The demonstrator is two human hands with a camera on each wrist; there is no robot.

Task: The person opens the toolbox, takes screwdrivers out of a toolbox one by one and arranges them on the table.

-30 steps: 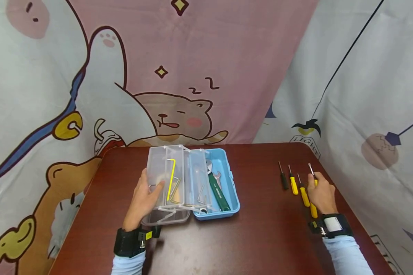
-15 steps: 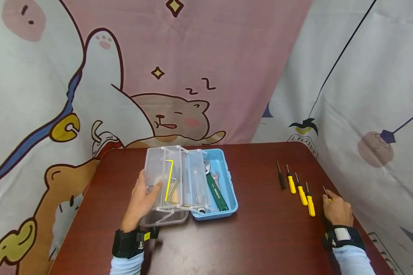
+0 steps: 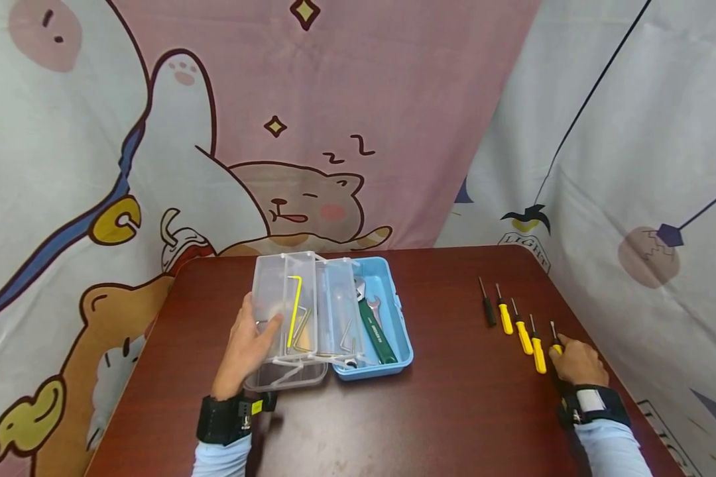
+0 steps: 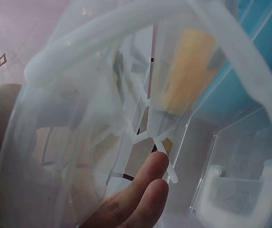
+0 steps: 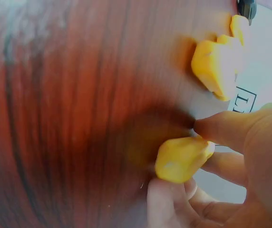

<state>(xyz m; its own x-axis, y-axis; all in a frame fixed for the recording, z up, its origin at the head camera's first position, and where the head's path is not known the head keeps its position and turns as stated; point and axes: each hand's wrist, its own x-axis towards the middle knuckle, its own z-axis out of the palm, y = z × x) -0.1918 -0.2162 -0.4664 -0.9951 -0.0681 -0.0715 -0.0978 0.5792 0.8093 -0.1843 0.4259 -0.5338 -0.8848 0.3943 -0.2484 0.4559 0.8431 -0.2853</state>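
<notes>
a blue box [image 3: 402,331] stands on the left part of the counter [image 3: 447,417], a green-handled wrench [image 3: 378,334] and a smaller wrench [image 3: 375,305] inside it. clear trays [image 3: 270,278] spread over its left side, carrying a yellow bent key [image 3: 295,311] and some metal keys. to the right, a black-handled screwdriver [image 3: 489,311] and three yellow-handled screwdrivers [image 3: 523,337] lie in a slanting row, just left of the right hand [image 3: 579,363]. a printed cloth [image 3: 406,99] hangs behind.

the trays cover the box's left side and blur what lies under them; the left wrist view is mostly hazy plastic. the right hand hides much of the last screwdriver [image 3: 556,346], near the counter's right edge, and whether its handle touches the counter is unclear.

the left hand [image 3: 246,351] holds the trays' left edge, thumb on top. the right hand's fingers curl round the last screwdriver's yellow handle, pinching it.
</notes>
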